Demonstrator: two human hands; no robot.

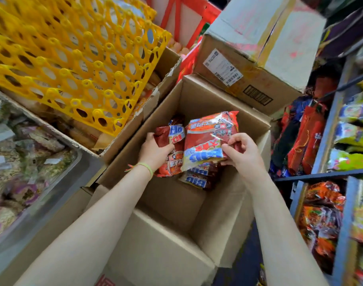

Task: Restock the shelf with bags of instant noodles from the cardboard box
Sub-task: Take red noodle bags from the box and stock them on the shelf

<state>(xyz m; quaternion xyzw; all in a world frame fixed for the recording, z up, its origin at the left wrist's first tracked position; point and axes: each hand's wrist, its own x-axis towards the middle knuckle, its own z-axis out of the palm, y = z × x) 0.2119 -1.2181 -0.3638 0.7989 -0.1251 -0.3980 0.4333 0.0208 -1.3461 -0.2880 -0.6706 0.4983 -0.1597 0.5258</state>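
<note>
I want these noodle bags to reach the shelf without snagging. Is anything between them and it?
Nothing visible blocks them. Left hand and right hand each hold a noodle bag above the open box; the shelf stands right of it.

Three noodle bags (205, 141) can be counted in one open cardboard box (176, 203). One sealed box (248, 65) and a stack of yellow trays (73, 58) are seen.

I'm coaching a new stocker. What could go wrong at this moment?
The right hand pinches only the edge of its noodle bag, so it might slip back into the cardboard box. With the left hand gripping another bag, neither hand is free to clear space on the packed shelf.
</note>
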